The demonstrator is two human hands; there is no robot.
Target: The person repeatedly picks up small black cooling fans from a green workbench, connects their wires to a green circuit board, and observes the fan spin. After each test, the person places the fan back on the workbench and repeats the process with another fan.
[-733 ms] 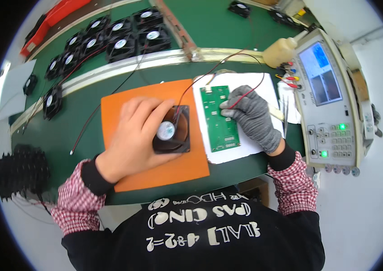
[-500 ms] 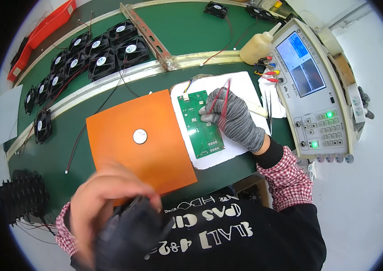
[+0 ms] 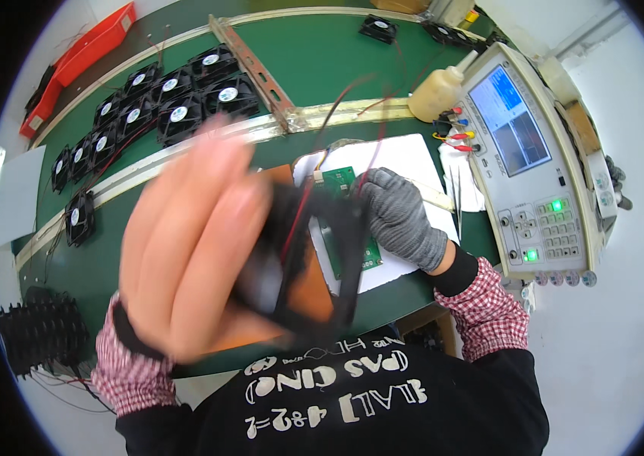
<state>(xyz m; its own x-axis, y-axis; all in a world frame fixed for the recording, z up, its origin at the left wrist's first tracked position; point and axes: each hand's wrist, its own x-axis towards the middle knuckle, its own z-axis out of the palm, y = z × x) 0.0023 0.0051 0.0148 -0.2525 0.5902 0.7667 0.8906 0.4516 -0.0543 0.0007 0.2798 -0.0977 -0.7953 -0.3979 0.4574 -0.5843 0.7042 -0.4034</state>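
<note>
My bare left hand (image 3: 196,243) is raised close to the camera and gripping a black cooling fan (image 3: 351,262), both smeared by motion. The fan's square frame is tilted and covers much of what lies beneath. Red and black wires (image 3: 371,163) rise beside my right hand (image 3: 404,216), which wears a grey glove. Its fingers are closed round the fan's wires, though the fan's frame hides the fingertips. Under that hand a green circuit board (image 3: 337,180), partly hidden, lies on a white pad (image 3: 417,156).
An orange mat (image 3: 242,334) lies under the left hand. Several black fans (image 3: 177,114) stand behind a metal rail at the back left. On the right are a test instrument (image 3: 542,190) with a lit screen, a squeeze bottle (image 3: 436,93) and tweezers (image 3: 456,194).
My left hand has swung up from near my lap, bringing the fan over the mat and board. The right hand has shifted slightly right. The round disc on the mat is now hidden.
</note>
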